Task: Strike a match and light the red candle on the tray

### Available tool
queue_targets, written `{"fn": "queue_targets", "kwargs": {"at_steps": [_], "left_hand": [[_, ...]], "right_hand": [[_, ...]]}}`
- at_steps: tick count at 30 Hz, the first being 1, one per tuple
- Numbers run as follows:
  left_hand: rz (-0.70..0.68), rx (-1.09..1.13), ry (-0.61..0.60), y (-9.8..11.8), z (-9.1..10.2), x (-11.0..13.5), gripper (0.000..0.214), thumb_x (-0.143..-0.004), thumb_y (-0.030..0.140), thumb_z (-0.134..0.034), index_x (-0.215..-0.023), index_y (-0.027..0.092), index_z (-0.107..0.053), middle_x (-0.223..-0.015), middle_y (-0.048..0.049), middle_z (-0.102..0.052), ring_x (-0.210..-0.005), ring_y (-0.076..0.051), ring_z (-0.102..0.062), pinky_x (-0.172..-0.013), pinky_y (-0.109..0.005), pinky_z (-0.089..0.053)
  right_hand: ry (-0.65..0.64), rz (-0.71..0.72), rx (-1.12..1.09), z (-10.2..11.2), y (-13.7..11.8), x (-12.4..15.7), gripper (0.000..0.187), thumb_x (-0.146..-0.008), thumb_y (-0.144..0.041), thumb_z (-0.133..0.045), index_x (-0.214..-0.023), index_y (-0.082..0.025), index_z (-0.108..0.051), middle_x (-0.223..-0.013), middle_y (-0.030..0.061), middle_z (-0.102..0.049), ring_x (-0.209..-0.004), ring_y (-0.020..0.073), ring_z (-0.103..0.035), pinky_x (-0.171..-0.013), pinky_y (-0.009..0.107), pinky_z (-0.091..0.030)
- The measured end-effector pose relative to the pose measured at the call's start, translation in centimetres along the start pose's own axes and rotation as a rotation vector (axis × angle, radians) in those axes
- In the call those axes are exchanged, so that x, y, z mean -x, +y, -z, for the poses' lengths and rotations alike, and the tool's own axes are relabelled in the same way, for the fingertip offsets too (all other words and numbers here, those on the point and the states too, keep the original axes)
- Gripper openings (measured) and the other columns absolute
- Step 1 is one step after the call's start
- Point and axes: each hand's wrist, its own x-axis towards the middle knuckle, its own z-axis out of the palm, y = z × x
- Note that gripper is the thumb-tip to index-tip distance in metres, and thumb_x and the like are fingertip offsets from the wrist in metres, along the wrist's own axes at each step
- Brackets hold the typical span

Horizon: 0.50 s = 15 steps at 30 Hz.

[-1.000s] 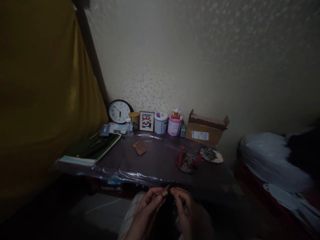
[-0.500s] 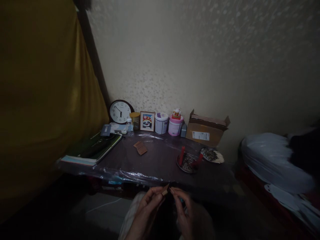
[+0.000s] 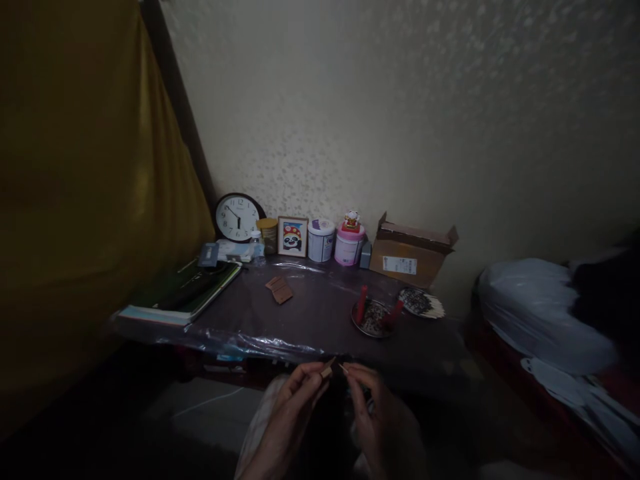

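Near the table's front edge, my left hand (image 3: 299, 395) is closed around a small brown matchbox (image 3: 327, 371). Opposite it, my right hand (image 3: 367, 393) pinches a thin matchstick (image 3: 343, 368) between thumb and fingertips, its end pointing at the box with a narrow gap between. No flame shows. Beyond my hands, two red candles (image 3: 362, 305) stand on a round metal plate (image 3: 373, 333) strewn with dark bits, the right one leaning. Behind it, a second plate (image 3: 411, 301) holds dark bits and several pale matchsticks (image 3: 434, 308).
Flat brown pieces (image 3: 279, 291) lie on the plastic-covered table (image 3: 310, 320). Along the wall stand a clock (image 3: 238, 217), a framed panda picture (image 3: 293, 237), two tubs (image 3: 321, 241) and a cardboard box (image 3: 413, 257). Books (image 3: 185, 293) lie left, beside a yellow curtain (image 3: 100, 167).
The view has shifted slightly, so the table things sit a little higher in it. The matchbox and matchstick stay in my hands, a little higher, with the box's angle slightly changed.
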Motion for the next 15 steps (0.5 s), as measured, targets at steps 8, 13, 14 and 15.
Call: {"fn": "queue_targets", "kwargs": {"at_steps": [8, 13, 14, 15], "left_hand": [[-0.013, 0.019, 0.008, -0.02, -0.01, -0.15, 0.012, -0.084, 0.024, -0.065, -0.095, 0.021, -0.070, -0.097, -0.0046, -0.078, -0.101, -0.022, -0.067, -0.096, -0.033, -0.045], [-0.007, 0.035, 0.026, 0.00, -0.13, -0.18, 0.013, -0.086, 0.026, -0.062, -0.097, 0.021, -0.069, -0.101, -0.0062, -0.078, -0.104, -0.024, -0.068, -0.097, -0.036, -0.046], [-0.009, 0.039, 0.037, 0.02, -0.21, -0.21, 0.013, -0.086, 0.026, -0.063, -0.096, 0.021, -0.068, -0.101, -0.0065, -0.078, -0.104, -0.024, -0.068, -0.097, -0.037, -0.045], [-0.013, 0.043, 0.046, 0.05, -0.29, -0.27, 0.013, -0.085, 0.027, -0.064, -0.095, 0.020, -0.069, -0.100, -0.0064, -0.078, -0.103, -0.024, -0.069, -0.098, -0.037, -0.045]], "right_hand": [[-0.019, 0.017, 0.001, -0.57, 0.10, -0.28, 0.025, -0.099, -0.032, -0.044, -0.102, -0.024, -0.068, -0.098, 0.0020, -0.079, -0.079, 0.0140, -0.077, -0.065, 0.018, -0.059], [0.103, -0.038, -0.127, -0.39, 0.64, -0.23, 0.029, -0.099, -0.034, -0.044, -0.099, -0.022, -0.070, -0.096, 0.0074, -0.078, -0.083, 0.0179, -0.076, -0.074, 0.025, -0.061], [0.123, -0.022, -0.149, -0.38, 0.81, -0.06, 0.029, -0.098, -0.035, -0.045, -0.099, -0.022, -0.071, -0.096, 0.0078, -0.078, -0.083, 0.0182, -0.075, -0.075, 0.026, -0.062], [0.115, 0.007, -0.164, -0.42, 1.01, 0.10, 0.028, -0.098, -0.035, -0.046, -0.100, -0.022, -0.071, -0.097, 0.0079, -0.078, -0.084, 0.0182, -0.075, -0.076, 0.027, -0.062]]}}
